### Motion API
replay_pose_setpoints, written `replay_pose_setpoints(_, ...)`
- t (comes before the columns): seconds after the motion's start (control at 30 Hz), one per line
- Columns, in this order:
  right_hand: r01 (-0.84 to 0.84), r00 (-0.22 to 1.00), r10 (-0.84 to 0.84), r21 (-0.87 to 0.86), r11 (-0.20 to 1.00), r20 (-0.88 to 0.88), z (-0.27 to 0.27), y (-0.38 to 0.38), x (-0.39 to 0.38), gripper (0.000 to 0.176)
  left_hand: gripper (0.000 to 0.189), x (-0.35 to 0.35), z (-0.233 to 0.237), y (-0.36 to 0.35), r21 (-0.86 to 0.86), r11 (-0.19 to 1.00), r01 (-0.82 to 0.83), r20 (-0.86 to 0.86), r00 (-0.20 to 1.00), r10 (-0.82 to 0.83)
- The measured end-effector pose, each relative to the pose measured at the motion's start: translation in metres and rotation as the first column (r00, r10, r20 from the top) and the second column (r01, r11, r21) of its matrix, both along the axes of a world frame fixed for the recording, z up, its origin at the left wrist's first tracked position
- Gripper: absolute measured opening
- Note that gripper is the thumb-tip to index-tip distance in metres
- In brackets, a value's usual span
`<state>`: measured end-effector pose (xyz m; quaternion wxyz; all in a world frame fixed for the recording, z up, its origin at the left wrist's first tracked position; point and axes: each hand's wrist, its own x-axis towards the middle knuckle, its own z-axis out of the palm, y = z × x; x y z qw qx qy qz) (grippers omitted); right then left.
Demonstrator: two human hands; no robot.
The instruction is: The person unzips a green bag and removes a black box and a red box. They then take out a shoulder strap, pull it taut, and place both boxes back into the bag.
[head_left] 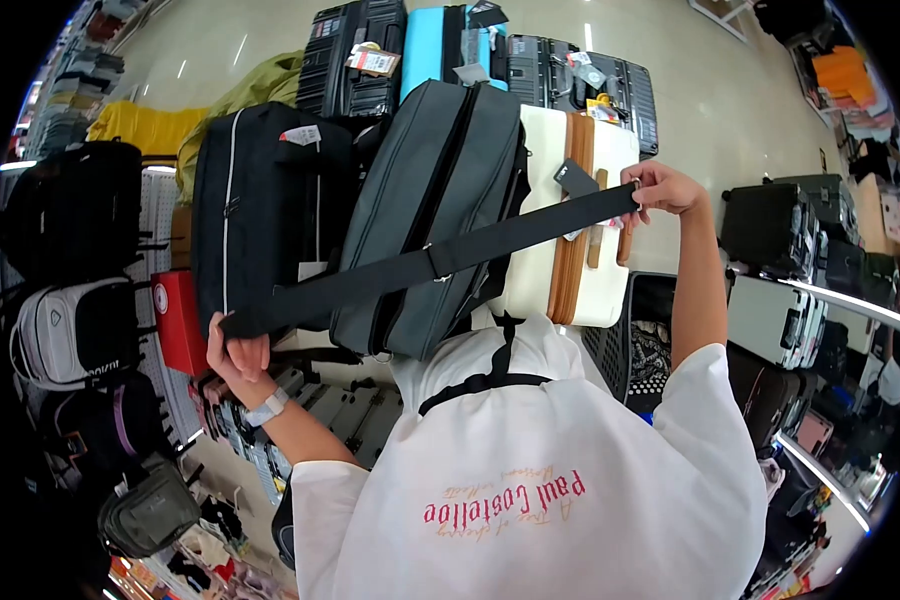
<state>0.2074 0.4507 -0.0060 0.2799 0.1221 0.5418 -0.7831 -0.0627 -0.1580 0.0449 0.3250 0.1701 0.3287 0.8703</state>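
Note:
A wide black shoulder strap [510, 236] stretches taut between my two hands, with a metal adjuster near its middle. My left hand [238, 352], wearing a watch, closes on the strap's lower-left end. My right hand [662, 190] pinches the upper-right end, near a small metal fitting. Under the strap stands a dark grey soft bag [395, 185], leaning slightly with its zipped top facing me. To its right is a cream suitcase [530, 150] with brown bands, partly covered by the strap. On the left, a black bag [260, 210] with pale piping stands near my left hand.
Behind are a black suitcase [335, 80], a bright blue suitcase [423, 45] and a dark grey suitcase [540, 75]. Backpacks [85, 335] hang on the left rack beside a red box [178, 320]. More suitcases [770, 225] line the right shelves. A dark basket [610, 350] is near my right side.

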Motion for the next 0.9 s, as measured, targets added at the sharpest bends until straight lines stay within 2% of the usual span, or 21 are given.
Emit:
replay_pose_setpoints(0.07, 0.282, 0.959, -0.281, 0.052, 0.958, -0.019, -0.017, 0.004, 0.007, 0.030, 0.027, 0.007, -0.005, -0.008, -0.144, 0.985, -0.096, -0.024, 0.995, 0.094)
replay_pose_setpoints(0.1, 0.491, 0.871, -0.491, 0.045, 0.870, -0.031, -0.019, -0.006, 0.005, 0.031, 0.026, 0.023, 0.005, 0.015, -0.316, 0.854, -0.413, 0.025, 0.897, 0.442)
replay_pose_setpoints(0.13, 0.576, 0.817, -0.576, 0.081, 0.813, -0.028, -0.012, -0.015, 0.002, 0.024, 0.026, 0.040, 0.016, 0.038, -0.486, 0.595, -0.641, 0.004, 0.679, 0.735)
replay_pose_setpoints(0.17, 0.662, 0.746, -0.666, 0.131, 0.738, -0.020, -0.009, -0.025, -0.002, 0.022, 0.025, 0.044, 0.011, 0.030, -0.452, 0.728, -0.515, -0.065, 0.833, 0.549)
replay_pose_setpoints(0.2, 0.736, 0.665, -0.746, 0.181, 0.652, -0.018, -0.007, -0.031, -0.006, 0.021, 0.025, 0.049, 0.013, 0.028, -0.430, 0.827, -0.362, -0.142, 0.932, 0.334)
replay_pose_setpoints(0.23, 0.739, 0.662, -0.749, 0.183, 0.648, -0.019, -0.009, -0.035, -0.006, 0.021, 0.027, 0.045, 0.015, 0.027, -0.419, 0.905, -0.074, -0.163, 0.987, 0.005)
replay_pose_setpoints(0.27, 0.754, 0.652, -0.750, 0.193, 0.628, -0.110, -0.015, -0.039, -0.005, 0.021, 0.033, 0.055, 0.016, 0.026, -0.531, 0.847, -0.009, -0.079, 0.996, -0.039)
replay_pose_setpoints(0.3, 0.769, 0.638, -0.744, 0.200, 0.607, -0.199, -0.017, -0.044, -0.006, 0.021, 0.034, 0.049, 0.018, 0.032, -0.558, 0.810, 0.184, -0.079, 0.959, -0.272)
replay_pose_setpoints(0.33, 0.772, 0.635, -0.746, 0.202, 0.603, -0.199, -0.019, -0.049, -0.009, 0.021, 0.037, 0.041, 0.018, 0.041, -0.583, 0.727, 0.363, -0.071, 0.869, -0.490)
replay_pose_setpoints(0.4, 0.865, 0.491, -0.841, 0.014, 0.502, -0.229, -0.023, -0.059, -0.014, 0.021, 0.039, 0.039, 0.027, 0.060, -0.651, 0.564, 0.508, 0.022, 0.756, -0.655)
replay_pose_setpoints(0.43, 0.862, 0.493, -0.836, 0.001, 0.507, -0.240, -0.023, -0.061, -0.017, 0.021, 0.034, 0.037, 0.027, 0.067, -0.666, 0.505, 0.548, 0.029, 0.697, -0.717)
replay_pose_setpoints(0.47, 0.864, 0.489, -0.838, 0.003, 0.503, -0.240, -0.022, -0.064, -0.019, 0.021, 0.034, 0.038, 0.028, 0.075, -0.665, 0.503, 0.552, 0.030, 0.693, -0.720)
replay_pose_setpoints(0.53, 0.901, 0.353, -0.902, -0.169, 0.399, -0.249, -0.012, -0.075, -0.025, 0.023, 0.030, 0.041, 0.031, 0.090, -0.772, 0.275, 0.573, 0.218, 0.644, -0.733)
replay_pose_setpoints(0.6, 0.893, 0.330, -0.906, -0.222, 0.391, -0.266, -0.017, -0.075, -0.024, 0.023, 0.027, 0.043, 0.031, 0.102, -0.779, 0.253, 0.574, 0.229, 0.635, -0.738)
replay_pose_setpoints(0.67, 0.825, 0.181, -0.969, -0.510, 0.243, -0.169, -0.017, -0.081, -0.027, 0.026, 0.027, 0.049, 0.030, 0.115, -0.831, 0.335, 0.444, 0.093, 0.705, -0.703)
replay_pose_setpoints(0.7, 0.845, 0.083, -0.995, -0.526, 0.098, -0.053, -0.011, -0.085, -0.034, 0.026, 0.027, 0.054, 0.032, 0.124, -0.838, 0.350, 0.418, 0.088, 0.738, -0.669)
replay_pose_setpoints(0.73, 0.843, 0.086, -0.995, -0.529, 0.099, -0.049, -0.003, -0.089, -0.038, 0.026, 0.029, 0.059, 0.038, 0.135, -0.868, 0.267, 0.417, 0.131, 0.713, -0.688)
replay_pose_setpoints(0.8, 0.709, 0.080, -0.997, -0.703, 0.048, 0.012, 0.007, -0.093, -0.044, 0.028, 0.032, 0.071, 0.031, 0.148, -0.889, 0.215, 0.403, 0.074, 0.591, -0.803)
replay_pose_setpoints(0.83, 0.688, 0.112, -0.994, -0.722, 0.071, 0.009, -0.002, -0.089, -0.043, 0.028, 0.036, 0.068, 0.034, 0.158, -0.926, 0.216, 0.311, -0.081, 0.395, -0.915)
replay_pose_setpoints(0.87, 0.724, 0.130, -0.990, -0.687, 0.053, 0.060, -0.004, -0.088, -0.041, 0.025, 0.037, 0.067, 0.034, 0.168, -0.993, 0.092, 0.079, -0.085, 0.092, -0.992)
replay_pose_setpoints(0.9, 0.711, 0.251, -0.967, -0.688, 0.147, 0.052, -0.001, -0.086, -0.040, 0.023, 0.036, 0.068, 0.037, 0.176, -0.974, 0.190, 0.125, -0.163, 0.199, -0.966)
